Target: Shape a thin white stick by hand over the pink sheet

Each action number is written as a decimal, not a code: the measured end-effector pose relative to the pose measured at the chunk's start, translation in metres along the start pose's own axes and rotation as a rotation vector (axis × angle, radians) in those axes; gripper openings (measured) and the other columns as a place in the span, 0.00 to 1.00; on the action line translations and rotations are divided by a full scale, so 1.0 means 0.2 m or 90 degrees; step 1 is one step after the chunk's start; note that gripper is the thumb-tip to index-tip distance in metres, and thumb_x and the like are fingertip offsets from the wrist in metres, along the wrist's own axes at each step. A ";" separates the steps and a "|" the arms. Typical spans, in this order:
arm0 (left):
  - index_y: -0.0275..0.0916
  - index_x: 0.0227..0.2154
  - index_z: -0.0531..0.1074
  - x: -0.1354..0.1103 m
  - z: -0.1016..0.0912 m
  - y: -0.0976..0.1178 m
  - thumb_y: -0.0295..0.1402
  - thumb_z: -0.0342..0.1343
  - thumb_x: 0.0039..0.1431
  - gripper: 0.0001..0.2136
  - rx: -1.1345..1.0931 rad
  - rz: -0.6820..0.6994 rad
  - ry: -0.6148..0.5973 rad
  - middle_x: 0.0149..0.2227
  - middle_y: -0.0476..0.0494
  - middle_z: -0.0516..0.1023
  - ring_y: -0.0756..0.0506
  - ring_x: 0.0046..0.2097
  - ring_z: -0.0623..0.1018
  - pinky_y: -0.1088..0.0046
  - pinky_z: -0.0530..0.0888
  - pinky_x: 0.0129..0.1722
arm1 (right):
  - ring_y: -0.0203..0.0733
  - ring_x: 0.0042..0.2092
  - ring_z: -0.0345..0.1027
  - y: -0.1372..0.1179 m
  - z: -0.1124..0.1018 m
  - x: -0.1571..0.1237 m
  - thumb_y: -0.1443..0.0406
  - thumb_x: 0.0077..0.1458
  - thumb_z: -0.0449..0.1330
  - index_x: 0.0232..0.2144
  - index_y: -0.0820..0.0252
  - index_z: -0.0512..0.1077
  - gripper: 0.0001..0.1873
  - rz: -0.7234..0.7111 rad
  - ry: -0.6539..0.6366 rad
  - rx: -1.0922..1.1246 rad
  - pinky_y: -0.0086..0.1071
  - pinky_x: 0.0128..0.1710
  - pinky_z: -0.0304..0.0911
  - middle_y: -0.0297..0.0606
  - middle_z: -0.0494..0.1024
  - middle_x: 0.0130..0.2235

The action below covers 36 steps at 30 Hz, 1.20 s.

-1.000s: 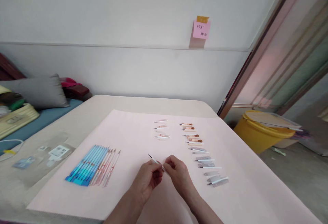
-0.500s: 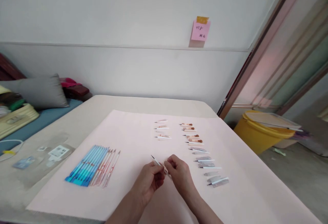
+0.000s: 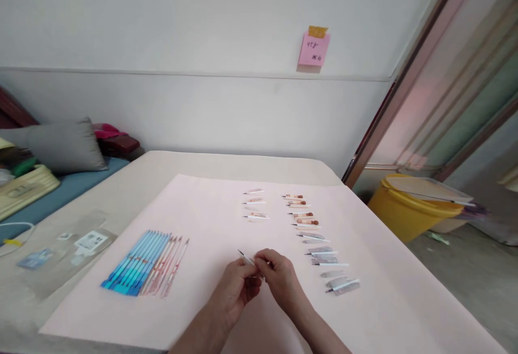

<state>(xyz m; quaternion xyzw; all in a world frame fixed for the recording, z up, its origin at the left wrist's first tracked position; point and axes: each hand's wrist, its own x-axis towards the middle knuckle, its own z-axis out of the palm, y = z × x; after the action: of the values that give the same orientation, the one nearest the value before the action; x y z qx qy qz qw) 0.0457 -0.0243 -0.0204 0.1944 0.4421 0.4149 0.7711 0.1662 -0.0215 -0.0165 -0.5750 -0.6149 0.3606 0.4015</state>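
In my left hand [image 3: 237,289] is a slim white pen refill [image 3: 245,258], its dark tip pointing up and to the left. My right hand [image 3: 279,273] meets the left one, thumb and fingers pinched at the refill's rear end; my fingers hide what is between them there. To the right lie several white refills [image 3: 332,264] with grey translucent pen parts [image 3: 334,274]. Beyond these are brown-topped pen parts [image 3: 306,222] with refills beside them. A smaller group of refills and pen parts [image 3: 256,216] lies ahead of my hands.
A fan of blue pens [image 3: 135,262] and pale pens with red marks [image 3: 172,270] lies left on the pink sheet [image 3: 210,224]. Clear plastic packaging [image 3: 76,251] sits further left. A yellow bin [image 3: 408,208] stands off the table's right side. A pink note [image 3: 314,49] hangs on the wall.
My right hand has shifted slightly left, closer over the refill's rear end. The left hand keeps its hold on the refill. The things on the sheet stay put.
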 end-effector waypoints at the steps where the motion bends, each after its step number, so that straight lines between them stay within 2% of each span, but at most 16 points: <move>1: 0.35 0.26 0.68 0.00 0.00 0.01 0.25 0.58 0.41 0.06 -0.002 0.003 0.001 0.22 0.49 0.71 0.55 0.23 0.70 0.81 0.64 0.23 | 0.35 0.27 0.63 0.00 0.00 0.00 0.65 0.49 0.51 0.26 0.59 0.72 0.10 0.007 -0.013 0.019 0.27 0.27 0.57 0.34 0.72 0.26; 4: 0.34 0.25 0.69 0.00 0.00 0.02 0.27 0.59 0.42 0.05 -0.002 0.016 -0.004 0.21 0.48 0.71 0.53 0.24 0.72 0.81 0.64 0.22 | 0.34 0.25 0.64 0.00 0.00 0.00 0.63 0.50 0.50 0.30 0.59 0.73 0.12 0.047 -0.064 0.089 0.26 0.24 0.58 0.35 0.73 0.29; 7: 0.33 0.26 0.70 0.00 0.00 0.03 0.28 0.58 0.44 0.05 0.010 0.033 -0.029 0.21 0.47 0.71 0.52 0.24 0.72 0.80 0.65 0.23 | 0.33 0.23 0.63 0.00 0.00 0.00 0.62 0.50 0.50 0.29 0.59 0.73 0.13 0.070 -0.089 0.127 0.25 0.20 0.56 0.34 0.72 0.28; 16: 0.33 0.26 0.71 0.00 0.01 0.03 0.28 0.59 0.44 0.06 0.013 0.033 -0.046 0.22 0.46 0.72 0.52 0.25 0.72 0.80 0.65 0.23 | 0.33 0.19 0.61 0.03 0.02 0.02 0.62 0.46 0.53 0.27 0.62 0.71 0.10 0.123 -0.077 0.204 0.24 0.15 0.51 0.30 0.67 0.16; 21: 0.33 0.26 0.70 0.01 0.00 0.03 0.28 0.59 0.43 0.06 0.008 0.021 -0.028 0.21 0.46 0.72 0.52 0.24 0.72 0.80 0.65 0.23 | 0.32 0.18 0.61 0.02 0.02 0.02 0.64 0.45 0.53 0.25 0.62 0.69 0.07 0.132 -0.073 0.202 0.22 0.14 0.51 0.29 0.66 0.16; 27: 0.34 0.25 0.69 0.03 -0.04 0.01 0.28 0.58 0.44 0.04 -0.020 0.050 -0.037 0.22 0.47 0.71 0.51 0.26 0.73 0.79 0.67 0.25 | 0.32 0.21 0.62 0.01 0.01 0.02 0.62 0.46 0.54 0.27 0.64 0.71 0.10 0.112 -0.085 0.219 0.24 0.17 0.55 0.32 0.68 0.19; 32: 0.34 0.28 0.70 0.03 -0.03 0.02 0.30 0.59 0.45 0.07 -0.015 0.047 -0.039 0.23 0.47 0.72 0.52 0.27 0.73 0.79 0.67 0.26 | 0.32 0.19 0.59 0.02 0.02 0.02 0.62 0.45 0.56 0.28 0.64 0.73 0.11 0.114 -0.062 0.260 0.25 0.17 0.55 0.31 0.67 0.17; 36: 0.34 0.28 0.70 0.02 -0.02 0.03 0.30 0.60 0.44 0.08 0.002 0.039 -0.014 0.23 0.47 0.71 0.53 0.26 0.72 0.80 0.65 0.24 | 0.31 0.19 0.59 0.02 0.02 0.02 0.63 0.44 0.56 0.29 0.64 0.73 0.11 0.137 -0.070 0.266 0.24 0.17 0.55 0.30 0.66 0.17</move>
<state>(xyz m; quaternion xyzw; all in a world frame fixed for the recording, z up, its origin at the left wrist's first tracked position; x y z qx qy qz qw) 0.0402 -0.0174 -0.0217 0.2138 0.4281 0.4351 0.7627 0.1632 -0.0168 -0.0209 -0.5209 -0.4836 0.5514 0.4367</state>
